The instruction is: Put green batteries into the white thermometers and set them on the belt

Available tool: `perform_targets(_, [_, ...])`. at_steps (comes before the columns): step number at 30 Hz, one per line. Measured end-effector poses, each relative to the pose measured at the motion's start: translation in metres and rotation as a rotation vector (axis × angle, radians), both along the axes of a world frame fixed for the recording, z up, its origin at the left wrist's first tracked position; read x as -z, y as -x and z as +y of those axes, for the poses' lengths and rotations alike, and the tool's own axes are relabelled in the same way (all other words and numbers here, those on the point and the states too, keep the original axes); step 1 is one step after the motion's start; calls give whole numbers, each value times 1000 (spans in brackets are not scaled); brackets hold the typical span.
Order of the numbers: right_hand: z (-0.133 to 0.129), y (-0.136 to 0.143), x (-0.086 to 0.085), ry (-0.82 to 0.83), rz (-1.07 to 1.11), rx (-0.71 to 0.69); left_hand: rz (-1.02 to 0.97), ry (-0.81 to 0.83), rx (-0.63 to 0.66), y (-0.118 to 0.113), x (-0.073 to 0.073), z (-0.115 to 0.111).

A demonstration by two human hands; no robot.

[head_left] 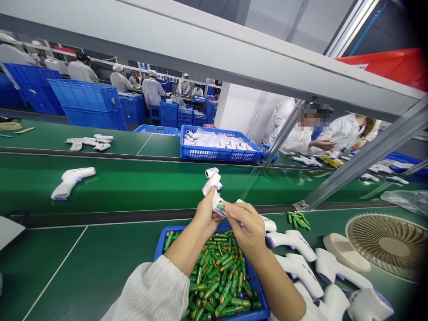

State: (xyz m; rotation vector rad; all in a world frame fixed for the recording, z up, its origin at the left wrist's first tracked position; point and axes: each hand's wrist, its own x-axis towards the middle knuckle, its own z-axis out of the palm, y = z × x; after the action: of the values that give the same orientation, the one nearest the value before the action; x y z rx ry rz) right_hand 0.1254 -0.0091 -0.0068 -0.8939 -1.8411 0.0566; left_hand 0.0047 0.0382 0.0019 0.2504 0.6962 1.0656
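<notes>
My left hand (206, 213) is closed around a white and purple infrared thermometer (216, 199), held above a blue bin. Between the fingertips of my right hand (245, 223) is a green battery (220, 207), at the thermometer's handle end; how far in it sits I cannot tell. Below both hands, the blue bin (159, 249) is heaped with loose green batteries (220, 272). Just beyond my left hand, another white thermometer (211, 172) lies on the green conveyor belt. Several more thermometers (294, 243) lie beside my right forearm.
A small pile of batteries (298, 220) and a beige fan (391, 240) are at the right. One thermometer (72, 180) lies on the belt (133, 187) at left. Beyond it stands a blue basket of white parts (219, 154). A metal post (361, 156) slants at right; co-workers (301, 136) sit across.
</notes>
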Motion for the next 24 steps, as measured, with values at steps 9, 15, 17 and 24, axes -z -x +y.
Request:
perform_targets(9, [-20,6,6,566,-812,209,-19,-7,-90,11,2,11])
perform_targets(15, [-23,22,22,629,-1053,136,98,-14,-113,9,7,12])
perform_targets(17, [-25,11,16,632,-881,96,148,-21,-133,7,7,11])
perform_targets(24, [-25,-7,-14,649,-187,218,281,-67,-87,0,7,5])
